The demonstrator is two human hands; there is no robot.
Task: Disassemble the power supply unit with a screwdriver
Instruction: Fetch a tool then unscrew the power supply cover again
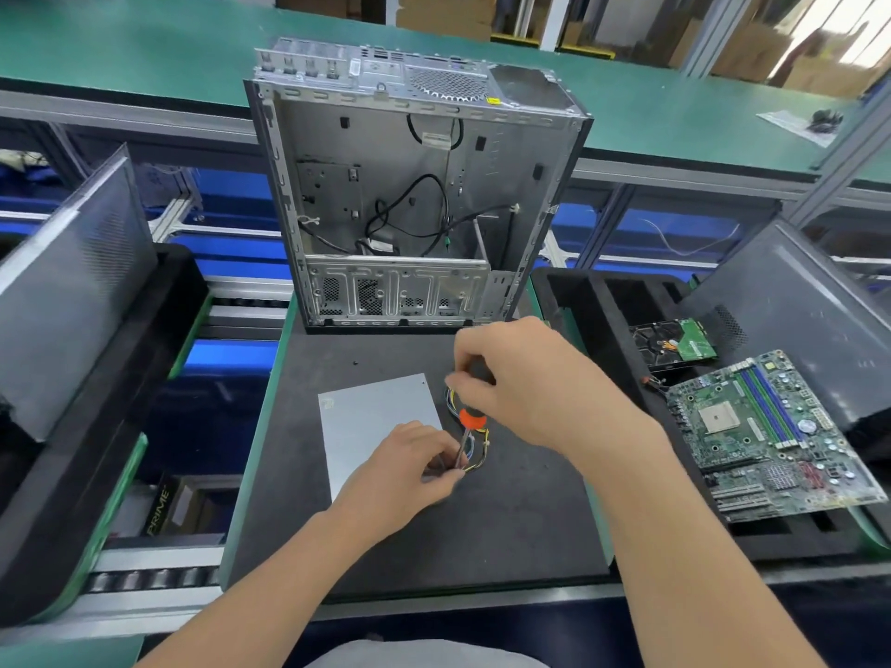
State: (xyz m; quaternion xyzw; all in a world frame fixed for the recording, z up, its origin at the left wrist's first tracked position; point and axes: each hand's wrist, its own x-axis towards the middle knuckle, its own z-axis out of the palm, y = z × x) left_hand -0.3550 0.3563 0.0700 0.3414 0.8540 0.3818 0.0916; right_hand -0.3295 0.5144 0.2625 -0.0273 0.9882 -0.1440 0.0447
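Note:
The grey metal power supply unit (371,426) lies flat on the black mat (506,523) in front of me. A bundle of coloured wires (477,450) comes out of its right side. My right hand (530,383) grips the black and orange handle of a screwdriver (470,417), which points down at the unit's right front corner. My left hand (410,467) rests on that corner, fingers pinched around the screwdriver's metal shaft near its tip. The tip itself is hidden behind my left fingers.
An emptied computer case (410,195) stands upright at the mat's far edge. Right of the mat, a black foam tray (607,306) holds a green motherboard (766,436) and a hard drive (675,342). Dark side panels (67,282) lean at both sides.

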